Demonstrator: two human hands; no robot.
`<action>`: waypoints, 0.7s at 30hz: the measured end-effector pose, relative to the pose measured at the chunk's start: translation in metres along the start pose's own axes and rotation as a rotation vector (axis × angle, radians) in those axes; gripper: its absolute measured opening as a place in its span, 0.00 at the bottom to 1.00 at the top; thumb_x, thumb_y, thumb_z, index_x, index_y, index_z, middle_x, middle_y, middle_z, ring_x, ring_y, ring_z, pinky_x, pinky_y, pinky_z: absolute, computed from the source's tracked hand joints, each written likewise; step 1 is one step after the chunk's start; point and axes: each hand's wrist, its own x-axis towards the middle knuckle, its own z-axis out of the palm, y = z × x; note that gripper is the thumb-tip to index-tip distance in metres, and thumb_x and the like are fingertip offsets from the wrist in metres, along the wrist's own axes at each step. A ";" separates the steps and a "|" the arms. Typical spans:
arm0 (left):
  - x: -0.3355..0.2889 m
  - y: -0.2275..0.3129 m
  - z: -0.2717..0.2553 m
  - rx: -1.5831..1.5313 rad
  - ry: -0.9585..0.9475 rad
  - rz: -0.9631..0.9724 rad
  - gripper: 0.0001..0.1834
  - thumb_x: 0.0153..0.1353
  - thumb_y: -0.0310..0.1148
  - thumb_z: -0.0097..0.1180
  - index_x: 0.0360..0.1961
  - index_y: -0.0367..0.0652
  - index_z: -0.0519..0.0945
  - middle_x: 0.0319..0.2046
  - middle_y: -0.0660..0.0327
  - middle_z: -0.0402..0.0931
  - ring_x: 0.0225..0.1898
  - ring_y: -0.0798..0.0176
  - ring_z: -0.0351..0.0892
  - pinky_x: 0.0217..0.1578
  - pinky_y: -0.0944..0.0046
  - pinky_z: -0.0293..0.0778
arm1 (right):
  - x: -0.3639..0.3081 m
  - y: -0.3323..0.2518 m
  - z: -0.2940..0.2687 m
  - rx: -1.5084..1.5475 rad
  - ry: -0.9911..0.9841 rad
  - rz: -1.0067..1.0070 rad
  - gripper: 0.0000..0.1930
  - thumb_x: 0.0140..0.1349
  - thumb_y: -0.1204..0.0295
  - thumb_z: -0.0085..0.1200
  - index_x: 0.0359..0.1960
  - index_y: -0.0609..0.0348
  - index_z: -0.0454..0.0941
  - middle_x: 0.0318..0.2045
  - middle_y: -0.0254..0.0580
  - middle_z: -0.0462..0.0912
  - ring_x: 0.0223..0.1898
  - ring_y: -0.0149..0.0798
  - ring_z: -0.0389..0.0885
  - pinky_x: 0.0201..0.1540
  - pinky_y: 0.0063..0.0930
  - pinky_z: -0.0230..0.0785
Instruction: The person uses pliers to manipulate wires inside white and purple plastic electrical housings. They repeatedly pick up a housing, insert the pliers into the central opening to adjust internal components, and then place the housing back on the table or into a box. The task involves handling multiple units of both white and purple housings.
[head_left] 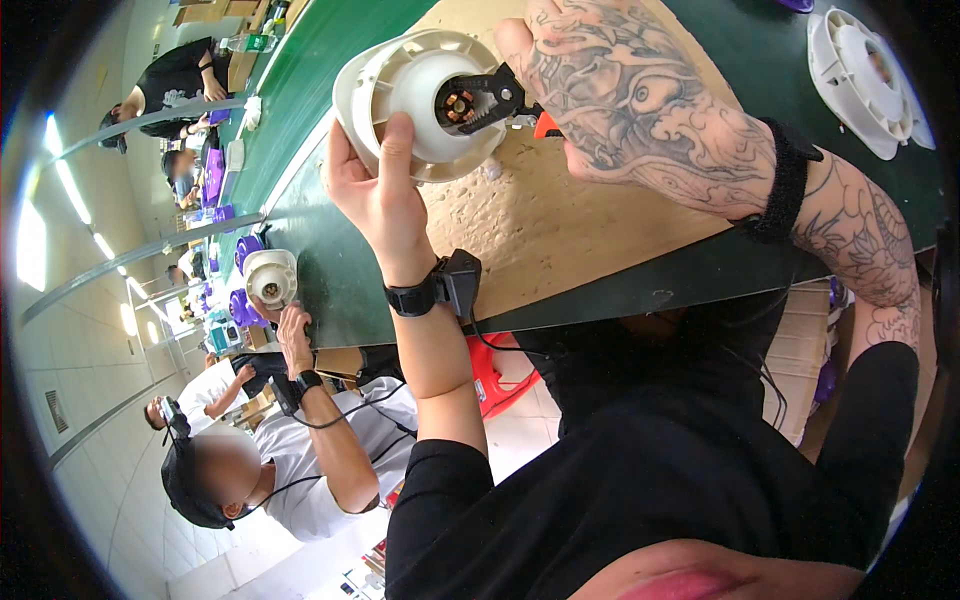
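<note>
My left hand (pixel 385 200) holds a round white plastic housing (pixel 420 125) with a ribbed rim, thumb on its near face and the fingers behind it. Copper-coloured parts (pixel 459 106) show inside the dark hole at its centre. A pair of pliers (pixel 506 92) with black jaws reaches into that hole. My right hand (pixel 640 110) is closed round the pliers; a bit of orange handle shows beneath it. Whether the jaws grip anything inside cannot be made out.
A brown cardboard sheet (pixel 590 225) lies on the green table (pixel 345 285) under my hands. Another white housing (pixel 860 85) rests at the far right. On the left, a co-worker (pixel 335 440) handles a similar white housing (pixel 270 278) beside purple parts (pixel 240 305).
</note>
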 end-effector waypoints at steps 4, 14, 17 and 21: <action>-0.001 0.004 0.008 -0.026 0.050 -0.006 0.20 0.67 0.27 0.62 0.57 0.29 0.76 0.46 0.54 0.83 0.43 0.66 0.84 0.43 0.68 0.80 | 0.011 0.003 0.019 -0.109 0.027 0.027 0.36 0.58 0.60 0.56 0.62 0.77 0.66 0.57 0.71 0.70 0.64 0.63 0.68 0.71 0.63 0.53; -0.010 0.007 0.016 0.216 0.093 0.135 0.20 0.64 0.27 0.67 0.55 0.31 0.77 0.42 0.56 0.85 0.40 0.69 0.83 0.41 0.71 0.78 | 0.026 0.002 0.002 0.076 -0.188 0.166 0.35 0.54 0.58 0.60 0.58 0.75 0.69 0.52 0.66 0.71 0.60 0.61 0.69 0.68 0.61 0.57; -0.010 0.010 0.018 0.178 0.096 0.137 0.20 0.64 0.27 0.67 0.54 0.31 0.77 0.42 0.56 0.85 0.40 0.70 0.83 0.41 0.72 0.78 | 0.022 0.005 0.007 0.135 -0.154 0.163 0.35 0.55 0.58 0.59 0.59 0.75 0.68 0.53 0.66 0.71 0.60 0.61 0.69 0.68 0.61 0.56; -0.011 0.011 0.019 0.178 0.091 0.140 0.19 0.65 0.28 0.67 0.54 0.31 0.78 0.41 0.56 0.85 0.40 0.70 0.83 0.41 0.72 0.78 | 0.018 0.008 0.011 0.203 -0.129 0.170 0.36 0.56 0.58 0.58 0.60 0.75 0.67 0.55 0.66 0.70 0.61 0.61 0.67 0.69 0.61 0.55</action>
